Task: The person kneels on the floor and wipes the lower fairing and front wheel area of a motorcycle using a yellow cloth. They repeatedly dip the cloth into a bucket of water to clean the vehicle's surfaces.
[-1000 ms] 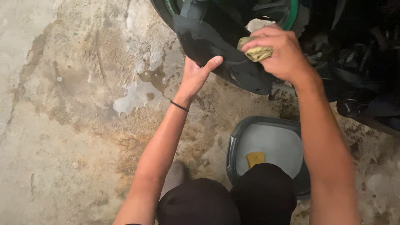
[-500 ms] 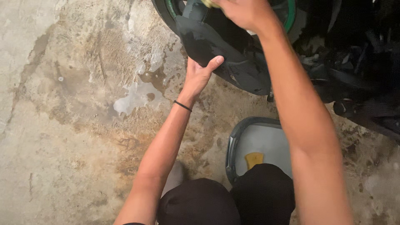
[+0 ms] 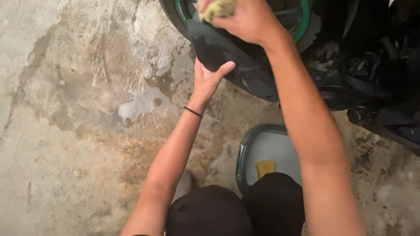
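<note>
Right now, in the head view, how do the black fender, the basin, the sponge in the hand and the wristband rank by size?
1. Black fender
2. Grey basin, partly hidden by the knees
3. Yellow-green sponge, mostly covered by the right hand and cut off by the frame edge
4. Black wristband

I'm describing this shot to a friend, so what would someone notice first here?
First, the right hand at the top, pressing a yellowish sponge onto a black motorcycle mudguard, while the left hand braces the mudguard's lower edge. Next, the wet, soapy concrete floor at left, and a grey basin of water with a yellow piece floating in it, just beyond the person's knees.
</note>
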